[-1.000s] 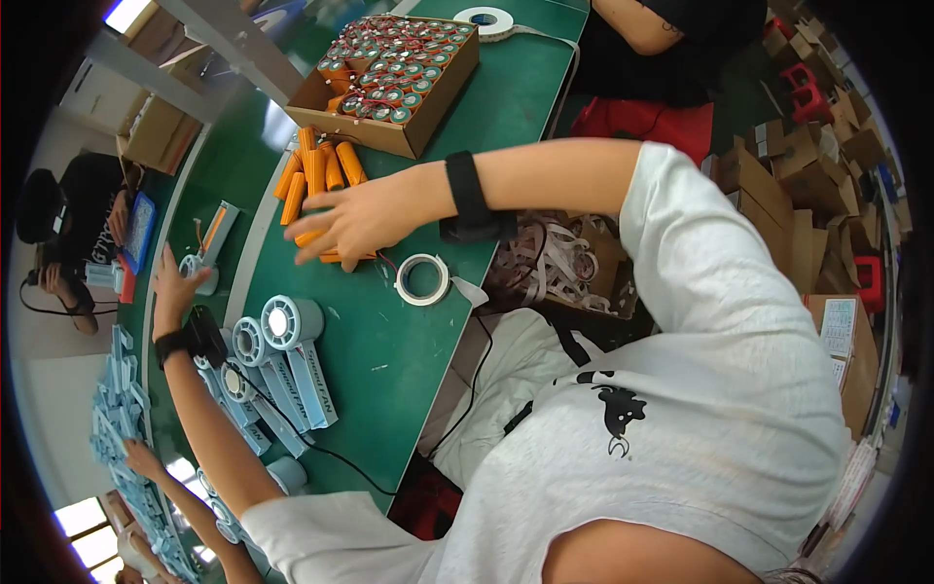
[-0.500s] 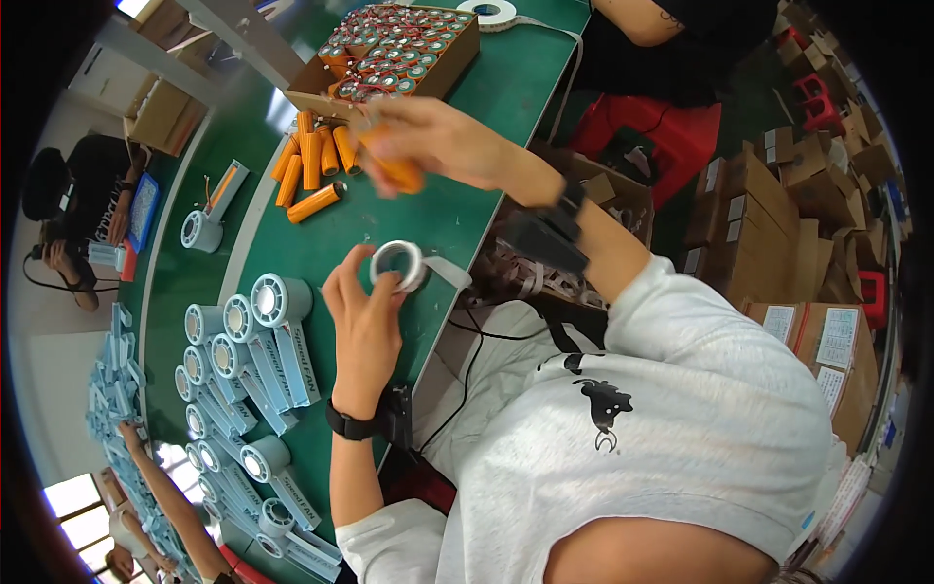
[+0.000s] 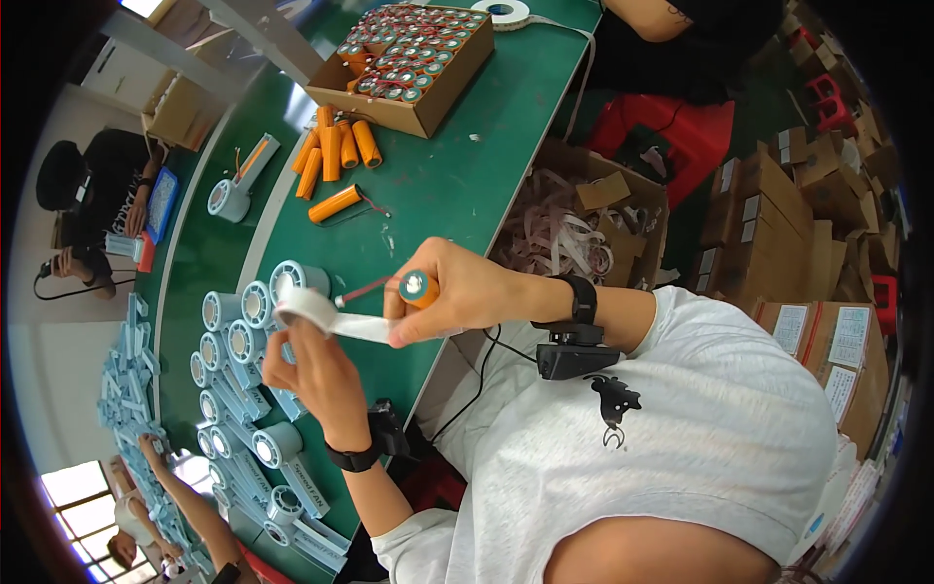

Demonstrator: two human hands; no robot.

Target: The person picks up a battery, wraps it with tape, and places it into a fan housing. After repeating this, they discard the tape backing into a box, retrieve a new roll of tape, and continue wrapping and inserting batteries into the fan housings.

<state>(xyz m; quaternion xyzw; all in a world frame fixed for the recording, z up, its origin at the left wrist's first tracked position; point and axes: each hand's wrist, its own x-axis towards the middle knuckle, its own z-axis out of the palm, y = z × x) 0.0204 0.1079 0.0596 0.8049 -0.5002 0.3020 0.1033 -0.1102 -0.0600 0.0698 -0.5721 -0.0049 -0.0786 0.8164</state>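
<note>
My left hand [image 3: 319, 382] is closed on a roll of white tape [image 3: 309, 310], slightly blurred, above the pale blue handheld fans. A loose strip runs from the roll to my right hand [image 3: 465, 285], which pinches its end between thumb and finger. That same hand also grips an orange cylindrical battery [image 3: 419, 289], its metal end facing up and a thin red wire with a small white plug trailing left. Several orange batteries [image 3: 331, 153] lie in a cluster beyond my hands, and a single wired battery [image 3: 335, 203] rests nearer on the green table.
A cardboard box [image 3: 428, 115] packed with wired batteries stands at the far side, beside a roll of white strip [image 3: 504, 12]. Rows of fans [image 3: 277, 443] cover the table's left. Right of the table edge sit a box of scrap strips [image 3: 555, 238] and a red stool [image 3: 696, 136].
My right hand has come back toward me from the battery cluster, carrying a battery, and now pinches the tape's end. My left hand has shifted left with the roll, stretching the strip.
</note>
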